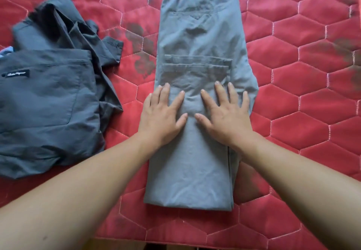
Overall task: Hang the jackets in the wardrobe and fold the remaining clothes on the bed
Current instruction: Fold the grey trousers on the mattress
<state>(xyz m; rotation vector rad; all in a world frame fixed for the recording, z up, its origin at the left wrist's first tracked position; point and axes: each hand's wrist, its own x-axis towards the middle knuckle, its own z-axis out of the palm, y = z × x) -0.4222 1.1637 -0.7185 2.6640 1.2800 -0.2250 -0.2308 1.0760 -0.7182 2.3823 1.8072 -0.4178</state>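
A pair of light grey trousers [197, 40] lies lengthwise on the red quilted bed cover [304, 97], waistband at the far end. The leg ends are folded up over the thigh part, with the fold at the near edge. My left hand [163, 116] and my right hand [224, 112] rest flat, fingers spread, side by side on the folded leg layer. Neither hand grips the cloth. A dark grey garment [48, 97] with a small black label lies crumpled to the left, apart from the trousers.
The bed's near edge [175, 240] runs along the bottom of the view, with floor showing below it. A bit of light blue cloth [5, 51] peeks out at the far left edge. Dark floral prints mark the cover.
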